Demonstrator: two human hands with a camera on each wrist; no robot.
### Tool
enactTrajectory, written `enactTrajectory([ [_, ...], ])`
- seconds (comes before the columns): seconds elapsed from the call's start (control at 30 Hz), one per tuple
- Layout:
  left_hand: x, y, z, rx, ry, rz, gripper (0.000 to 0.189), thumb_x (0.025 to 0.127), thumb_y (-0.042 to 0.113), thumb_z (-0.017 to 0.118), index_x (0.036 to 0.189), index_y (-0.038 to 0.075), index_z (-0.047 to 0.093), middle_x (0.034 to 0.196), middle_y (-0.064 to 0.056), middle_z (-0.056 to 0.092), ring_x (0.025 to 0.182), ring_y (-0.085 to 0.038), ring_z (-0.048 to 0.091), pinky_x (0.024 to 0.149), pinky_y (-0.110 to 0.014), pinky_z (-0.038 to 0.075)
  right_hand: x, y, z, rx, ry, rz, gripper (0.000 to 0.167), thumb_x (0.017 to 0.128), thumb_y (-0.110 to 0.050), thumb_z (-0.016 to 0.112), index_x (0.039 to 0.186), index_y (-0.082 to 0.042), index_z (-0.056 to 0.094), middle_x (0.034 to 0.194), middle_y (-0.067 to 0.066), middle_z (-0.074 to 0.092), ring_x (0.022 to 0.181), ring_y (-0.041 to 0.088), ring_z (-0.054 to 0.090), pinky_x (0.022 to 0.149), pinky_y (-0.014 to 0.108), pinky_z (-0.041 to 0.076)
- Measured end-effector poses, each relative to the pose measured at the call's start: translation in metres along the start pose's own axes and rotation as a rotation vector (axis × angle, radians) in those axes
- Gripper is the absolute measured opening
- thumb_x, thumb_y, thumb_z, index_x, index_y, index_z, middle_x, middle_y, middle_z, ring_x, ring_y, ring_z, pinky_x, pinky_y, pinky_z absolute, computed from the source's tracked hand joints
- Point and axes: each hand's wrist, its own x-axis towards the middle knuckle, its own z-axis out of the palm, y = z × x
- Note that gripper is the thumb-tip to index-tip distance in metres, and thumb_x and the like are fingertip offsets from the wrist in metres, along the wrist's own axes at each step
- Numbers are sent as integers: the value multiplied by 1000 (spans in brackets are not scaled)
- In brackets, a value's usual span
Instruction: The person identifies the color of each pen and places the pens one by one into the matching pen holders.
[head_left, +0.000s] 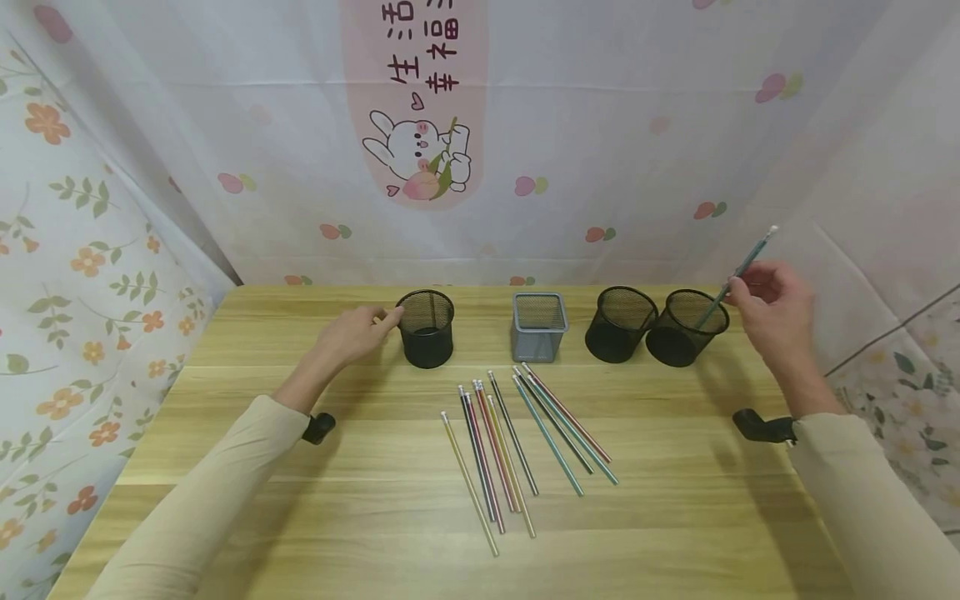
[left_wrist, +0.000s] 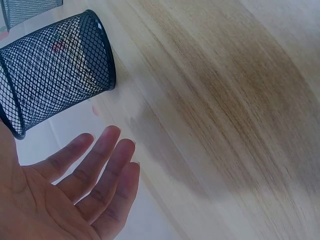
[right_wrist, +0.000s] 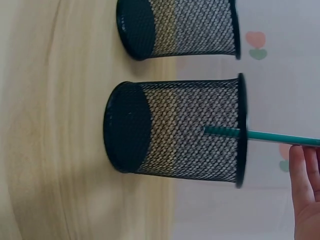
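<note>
My right hand [head_left: 776, 312] pinches a teal pencil [head_left: 752, 252], its white-tipped end up. The pencil's lower end is inside the rightmost black mesh pen cup [right_wrist: 195, 135], short of the bottom. My left hand [head_left: 360, 333] is beside another round black mesh cup [head_left: 427, 337], fingertips right at its rim. In the left wrist view the fingers [left_wrist: 107, 170] are spread and loosely bent, with nothing in them. Several pencils [head_left: 487, 454] in yellow, red, black and teal lie side by side on the wooden table [head_left: 375, 517].
A grey square mesh cup [head_left: 538, 329] stands between the round ones. A third black mesh cup [head_left: 621, 325] stands close against the rightmost cup. Behind the table hangs a patterned white curtain [head_left: 285, 125].
</note>
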Motion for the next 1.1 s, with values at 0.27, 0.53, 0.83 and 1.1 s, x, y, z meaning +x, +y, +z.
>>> enactTrajectory([
  [0.27,2,0,0,-5,10,23,72,107,58,31,135,-1,61,125,-22,66,113,-42,62,89,-58,48,-3,8,3,-178,-74,-16,18,95,1,66,108,12,61,86,-16,64,75,-4,63,67,10,48],
  [0.53,2,0,0,-7,6,24,69,108,55,33,136,-2,61,125,-22,66,112,-43,62,89,-59,49,-4,10,6,-385,-229,-21,19,95,-5,67,109,7,63,93,10,68,75,-10,53,63,10,43],
  [0.83,0,2,-1,-7,12,16,69,108,56,32,136,0,61,127,-22,65,113,-42,62,88,-58,49,-2,6,8,-378,-266,-23,20,96,-6,64,108,10,65,97,23,67,73,-10,54,60,11,44],
  [1.1,0,2,-2,2,6,15,69,108,57,33,136,0,61,125,-22,66,112,-42,63,86,-57,49,-11,-6,5,-373,-263,-70,15,96,-5,66,106,5,68,92,15,68,75,-5,57,64,11,44],
])
